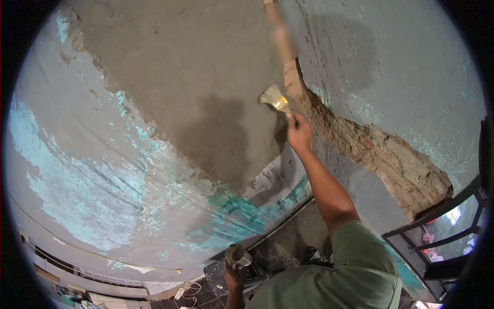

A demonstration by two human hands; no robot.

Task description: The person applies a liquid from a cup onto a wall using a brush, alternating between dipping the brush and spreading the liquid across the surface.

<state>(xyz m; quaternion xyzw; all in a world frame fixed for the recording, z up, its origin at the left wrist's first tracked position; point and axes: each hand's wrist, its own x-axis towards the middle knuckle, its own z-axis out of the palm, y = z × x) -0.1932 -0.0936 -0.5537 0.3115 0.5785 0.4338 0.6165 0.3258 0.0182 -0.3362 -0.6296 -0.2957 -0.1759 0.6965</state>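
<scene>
My right hand is closed round the handle of a wide paintbrush, raised in front of the wall. The pale, clumped bristles point up and left over the smooth grey plaster, close to the strip of exposed brick. Low in the view, my left hand holds a small metal can by its side. The can's mouth faces up, and its contents are too dark to make out.
Broken rough masonry runs down to the right towards a dark-framed window. Flaking turquoise paint covers the lower left wall. A white power strip with a cable lies on the floor at the bottom.
</scene>
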